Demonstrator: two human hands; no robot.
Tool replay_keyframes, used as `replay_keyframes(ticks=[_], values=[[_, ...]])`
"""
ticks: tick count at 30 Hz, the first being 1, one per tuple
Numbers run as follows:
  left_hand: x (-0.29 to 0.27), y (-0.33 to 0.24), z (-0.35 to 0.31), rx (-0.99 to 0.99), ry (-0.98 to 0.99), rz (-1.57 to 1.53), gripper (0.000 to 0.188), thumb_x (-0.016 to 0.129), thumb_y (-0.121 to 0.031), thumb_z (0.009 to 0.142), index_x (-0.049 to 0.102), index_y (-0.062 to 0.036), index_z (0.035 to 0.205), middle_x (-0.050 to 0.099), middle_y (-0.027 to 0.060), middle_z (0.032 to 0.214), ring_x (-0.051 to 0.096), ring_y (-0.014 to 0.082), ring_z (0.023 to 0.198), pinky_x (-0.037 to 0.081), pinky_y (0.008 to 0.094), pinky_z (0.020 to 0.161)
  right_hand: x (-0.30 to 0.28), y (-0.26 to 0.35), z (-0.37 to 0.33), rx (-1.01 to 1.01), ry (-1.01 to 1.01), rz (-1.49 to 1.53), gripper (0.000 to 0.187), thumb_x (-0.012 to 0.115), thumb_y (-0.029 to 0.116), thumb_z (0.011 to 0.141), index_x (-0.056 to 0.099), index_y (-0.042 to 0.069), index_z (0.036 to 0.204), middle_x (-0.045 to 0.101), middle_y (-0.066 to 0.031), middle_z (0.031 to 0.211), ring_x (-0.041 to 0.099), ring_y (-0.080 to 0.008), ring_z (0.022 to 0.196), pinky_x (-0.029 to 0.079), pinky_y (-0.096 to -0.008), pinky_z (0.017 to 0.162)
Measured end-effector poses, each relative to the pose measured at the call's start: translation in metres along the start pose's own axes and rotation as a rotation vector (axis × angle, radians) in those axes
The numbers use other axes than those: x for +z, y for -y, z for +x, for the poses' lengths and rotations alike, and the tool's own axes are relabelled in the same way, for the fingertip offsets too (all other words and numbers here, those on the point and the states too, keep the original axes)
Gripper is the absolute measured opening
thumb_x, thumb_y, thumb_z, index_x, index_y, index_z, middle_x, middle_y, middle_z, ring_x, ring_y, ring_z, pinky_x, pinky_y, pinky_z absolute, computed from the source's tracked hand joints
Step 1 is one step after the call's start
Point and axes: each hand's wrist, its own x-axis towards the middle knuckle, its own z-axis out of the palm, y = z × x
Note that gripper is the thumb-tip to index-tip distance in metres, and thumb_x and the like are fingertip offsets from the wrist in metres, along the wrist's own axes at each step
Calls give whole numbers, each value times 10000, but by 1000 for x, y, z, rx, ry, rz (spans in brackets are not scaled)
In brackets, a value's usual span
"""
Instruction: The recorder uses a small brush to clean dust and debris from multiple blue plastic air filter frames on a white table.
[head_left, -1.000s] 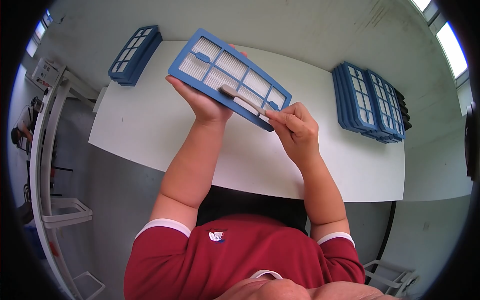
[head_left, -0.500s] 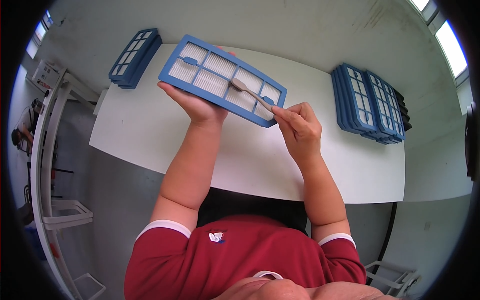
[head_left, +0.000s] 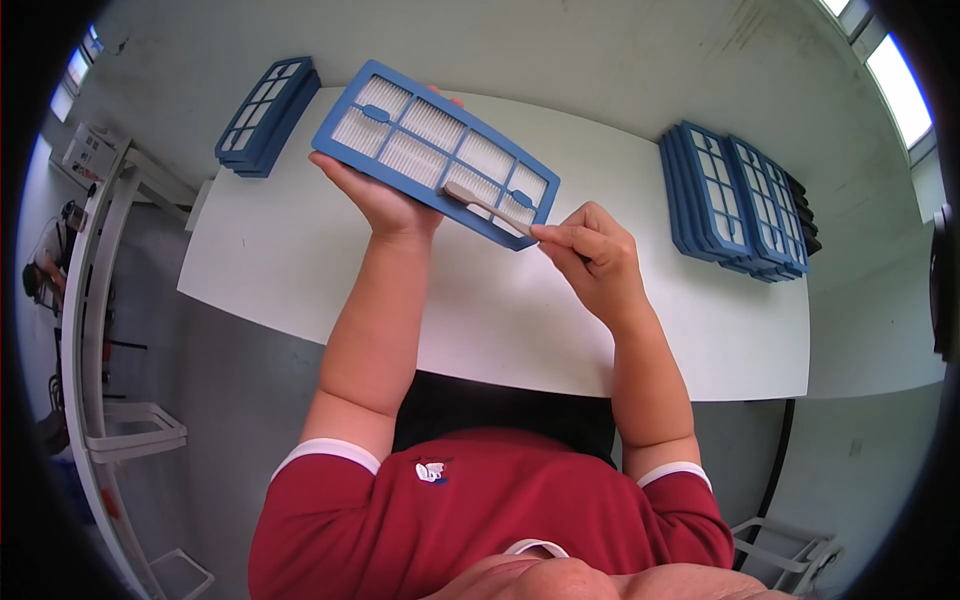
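Observation:
A rectangular air filter (head_left: 435, 126), with white pleats behind a blue plastic grid frame, is tilted above the table. My left hand (head_left: 388, 208) grips it from beneath at its left half; the palm is under the near edge and fingertips show past the far edge. In my right hand (head_left: 600, 252) a slim grey-brown toothbrush (head_left: 488, 209) is pinched by the end of its handle. Its head lies over the near edge of the filter, around the lower right panels. The bristle side faces away from view.
On the white table (head_left: 280, 250), a short stack of blue-framed filters (head_left: 262, 115) stands at the far left. Larger stacks of similar filters (head_left: 722, 200) stand at the right, with black pieces (head_left: 803, 215) behind them. Another person (head_left: 50, 262) is at the far left, beyond a white frame.
The toothbrush head has slid down and left across the filter to its near edge. My right hand moved slightly left with it, and the filter shifted a little left and up.

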Motion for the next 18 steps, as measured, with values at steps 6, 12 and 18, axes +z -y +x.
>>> replay_keyframes(ticks=[6,12,18], values=[[-1,-2,-2,-25,-1,52,924,138,-821,752,415,-131,1300,540,175,1158,547,364,1071,466,524,912,8,-2,2,-26,-169,-186,166,728,20,707,712,92,856,531,-35,682,534,-149,574,435,-264,469],[5,-9,1,82,-64,123,923,113,-811,761,425,-118,1286,546,171,1140,559,344,1045,450,520,935,4,0,3,-8,-131,-169,140,717,14,718,712,83,840,524,-38,679,529,-147,568,431,-263,473],[8,-13,0,46,-144,114,936,96,-816,755,441,-109,1263,550,171,1135,561,339,1042,456,507,927,-8,-4,0,40,40,-5,240,689,-63,707,707,58,913,517,-36,682,494,-128,588,375,-242,498]])
